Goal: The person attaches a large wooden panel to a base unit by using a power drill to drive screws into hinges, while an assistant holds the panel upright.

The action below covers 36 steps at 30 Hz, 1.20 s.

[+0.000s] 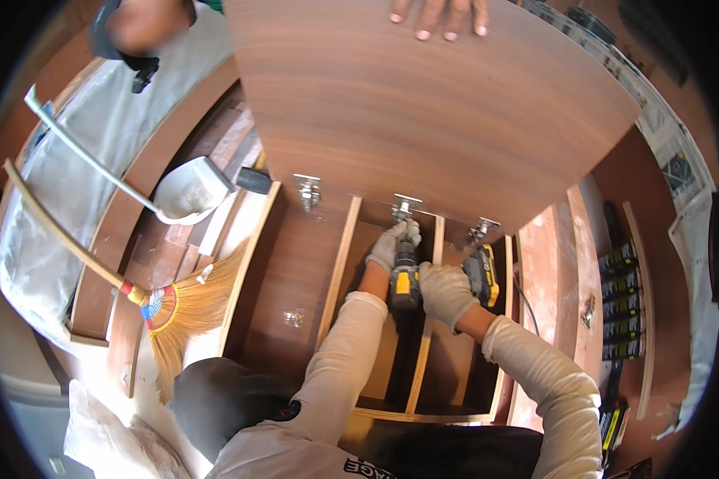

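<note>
The right hand (447, 294), in a pale knit glove, is wrapped firmly around the grip of a black-and-yellow drill (406, 283), held above the open wooden cabinet (280, 271) with its nose toward the far side. The left hand (385, 246), gloved alike, curls at the drill's nose beside the middle metal hinge (406, 206); whether its fingertips pinch anything, I cannot tell. 2 more shiny hinges (481, 230) flank it along the near edge of a smooth, wood-grained brown panel (431, 104). A co-worker's hand (441, 12) touches the panel's far part. At left are a fan-shaped straw broom (208, 299) and a scoop-shaped pale dustpan (188, 191).
</note>
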Each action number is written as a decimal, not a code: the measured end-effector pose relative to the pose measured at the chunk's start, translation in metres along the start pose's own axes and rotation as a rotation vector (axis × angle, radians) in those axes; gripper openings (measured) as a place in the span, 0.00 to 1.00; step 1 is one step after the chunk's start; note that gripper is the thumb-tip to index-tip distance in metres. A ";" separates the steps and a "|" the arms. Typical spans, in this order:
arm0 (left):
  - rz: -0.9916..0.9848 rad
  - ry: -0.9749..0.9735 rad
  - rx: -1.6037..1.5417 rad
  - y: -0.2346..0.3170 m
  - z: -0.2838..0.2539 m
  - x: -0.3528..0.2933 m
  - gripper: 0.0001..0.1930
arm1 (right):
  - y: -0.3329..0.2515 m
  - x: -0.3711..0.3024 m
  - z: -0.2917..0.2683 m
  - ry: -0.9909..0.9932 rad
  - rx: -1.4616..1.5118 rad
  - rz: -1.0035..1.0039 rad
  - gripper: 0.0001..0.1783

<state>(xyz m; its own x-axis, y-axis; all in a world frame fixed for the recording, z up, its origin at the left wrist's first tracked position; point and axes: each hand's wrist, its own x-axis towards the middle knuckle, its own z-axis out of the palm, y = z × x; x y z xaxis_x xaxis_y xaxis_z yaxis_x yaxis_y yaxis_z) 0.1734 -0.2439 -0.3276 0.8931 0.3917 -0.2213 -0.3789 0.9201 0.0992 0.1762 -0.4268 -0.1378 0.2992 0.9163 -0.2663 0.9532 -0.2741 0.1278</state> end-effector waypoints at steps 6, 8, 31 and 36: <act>0.064 -0.034 0.076 0.003 -0.002 -0.007 0.12 | 0.001 -0.001 0.000 -0.001 -0.004 -0.022 0.17; 0.058 0.005 0.032 -0.007 0.007 -0.009 0.12 | 0.005 -0.003 0.006 0.004 -0.045 -0.012 0.16; 0.049 -0.068 0.032 -0.002 -0.008 -0.004 0.12 | -0.003 -0.002 -0.009 -0.068 -0.019 0.022 0.21; 0.060 -0.104 0.047 0.009 -0.007 -0.011 0.13 | -0.006 0.001 -0.009 -0.053 0.027 0.006 0.20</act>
<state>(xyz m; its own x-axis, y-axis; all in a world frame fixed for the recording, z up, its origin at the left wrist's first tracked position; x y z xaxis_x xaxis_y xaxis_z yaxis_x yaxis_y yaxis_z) 0.1587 -0.2394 -0.3310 0.8902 0.4416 -0.1124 -0.4233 0.8927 0.1549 0.1705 -0.4216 -0.1301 0.3063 0.8978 -0.3163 0.9519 -0.2883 0.1035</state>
